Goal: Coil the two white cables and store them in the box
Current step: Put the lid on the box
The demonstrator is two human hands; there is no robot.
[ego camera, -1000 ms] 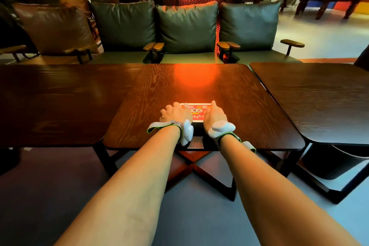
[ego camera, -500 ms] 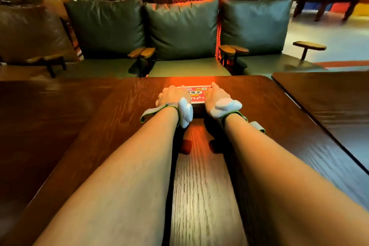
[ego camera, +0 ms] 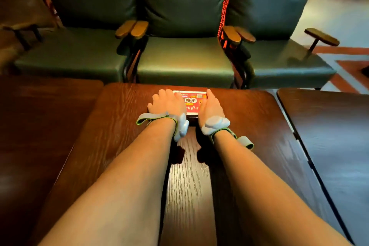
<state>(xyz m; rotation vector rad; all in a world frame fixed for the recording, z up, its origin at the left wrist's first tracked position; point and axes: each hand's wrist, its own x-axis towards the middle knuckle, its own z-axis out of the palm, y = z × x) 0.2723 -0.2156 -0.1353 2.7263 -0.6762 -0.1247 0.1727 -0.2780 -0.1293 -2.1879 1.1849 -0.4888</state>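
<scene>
A flat red box (ego camera: pixel 191 102) with white and yellow print lies near the far edge of the dark wooden table (ego camera: pixel 111 138). My left hand (ego camera: pixel 167 103) rests over the box's left end with fingers curled on it. On the right end my right hand (ego camera: pixel 210 107) presses edge-on, fingers along the side. Both hands hold the box between them. Each wrist carries a grey strap with a white pod. No white cable shows anywhere in view.
A second dark table (ego camera: pixel 327 146) stands close on the right and a third table (ego camera: pixel 40 126) on the left, with narrow gaps between. Beyond the far edge is a row of green cushioned seats (ego camera: pixel 185 60) with wooden armrests (ego camera: pixel 132 29).
The view has tilted down and come closer to the table. Both hands stayed on the ends of the red box, which now lies nearer the table's far edge.
</scene>
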